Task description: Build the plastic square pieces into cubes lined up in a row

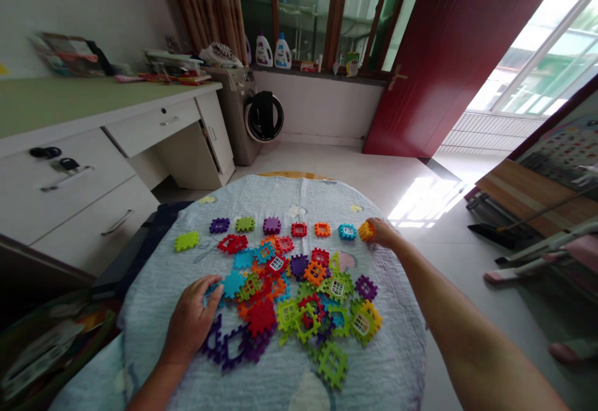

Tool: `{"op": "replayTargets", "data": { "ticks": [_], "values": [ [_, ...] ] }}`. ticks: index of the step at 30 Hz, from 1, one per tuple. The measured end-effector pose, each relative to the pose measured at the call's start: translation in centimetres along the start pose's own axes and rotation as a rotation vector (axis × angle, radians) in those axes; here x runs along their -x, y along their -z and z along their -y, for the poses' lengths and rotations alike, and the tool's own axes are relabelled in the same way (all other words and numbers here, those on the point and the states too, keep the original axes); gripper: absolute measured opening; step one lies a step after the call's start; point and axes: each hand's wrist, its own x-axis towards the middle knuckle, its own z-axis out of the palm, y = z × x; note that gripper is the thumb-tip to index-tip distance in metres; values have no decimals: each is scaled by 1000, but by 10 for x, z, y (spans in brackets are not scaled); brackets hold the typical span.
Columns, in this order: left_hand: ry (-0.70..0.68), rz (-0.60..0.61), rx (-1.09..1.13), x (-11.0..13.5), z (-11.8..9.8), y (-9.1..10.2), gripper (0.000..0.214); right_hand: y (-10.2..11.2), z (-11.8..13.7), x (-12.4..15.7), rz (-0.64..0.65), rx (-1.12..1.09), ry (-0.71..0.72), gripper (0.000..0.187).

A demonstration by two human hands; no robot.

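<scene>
Pale floor (355,168) fills the room, with a long white desk (93,124) on the left, a dark red door (448,56) on the right and a washer (243,118) against the far wall. Nearest the camera stands a round table under a light blue quilted cloth (280,193). On the cloth lies a loose pile (299,299) of bright, toothed plastic tiles, heaped on one another in the middle and toward the near edge. Beyond the pile, on the far side of the cloth, a row (284,227) of single tiles runs left to right, each one apart from the next: purple, green, purple, red, orange, blue. A lone green tile (187,241) lies off to the left, below the start of the row. At the right end of the row, just beside the blue one, is a yellow tile (365,230), pinched in the fingertips of the right hand (385,235), whose arm reaches out along the table's right side. It seems to be touching the cloth, though the fingers hide its lower edge. The left hand (191,321) rests palm down on the near left edge of the pile, fingers loosely spread, their tips on a blue tile (232,283) and gripping nothing. It is well apart from the row, so the right hand is much the nearer to the row's end.
</scene>
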Motion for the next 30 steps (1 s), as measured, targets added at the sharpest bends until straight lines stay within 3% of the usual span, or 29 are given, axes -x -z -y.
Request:
{"op": "replayTargets", "data": {
  "ticks": [5, 7, 9, 12, 16, 19, 23, 26, 30],
  "values": [
    [8, -7, 13, 0, -2, 0, 42, 6, 2, 8, -33, -19, -16, 83],
    [11, -4, 18, 0, -3, 1, 42, 8, 4, 22, -108, -45, -32, 89],
    [14, 4, 19, 0, -4, 2, 42, 7, 9, 45, -245, -116, -33, 82],
    [11, 17, 20, 0, -4, 3, 42, -3, 22, 91, -421, -276, -55, 54],
    [0, 24, 30, -1, -5, 4, 41, -28, 45, 146, -289, -374, -97, 20],
    [3, 27, 26, -1, -7, 5, 42, -44, 56, 165, -241, -425, -128, 18],
    [7, 31, 43, -2, -10, 6, 42, -59, 62, 171, -327, -488, -181, 23],
    [23, 29, 52, -1, -11, 7, 43, -67, 64, 174, -399, -495, -155, 26],
    [38, 45, 52, 0, -11, 7, 43, -73, 63, 177, -390, -486, -103, 26]
  ]
}}
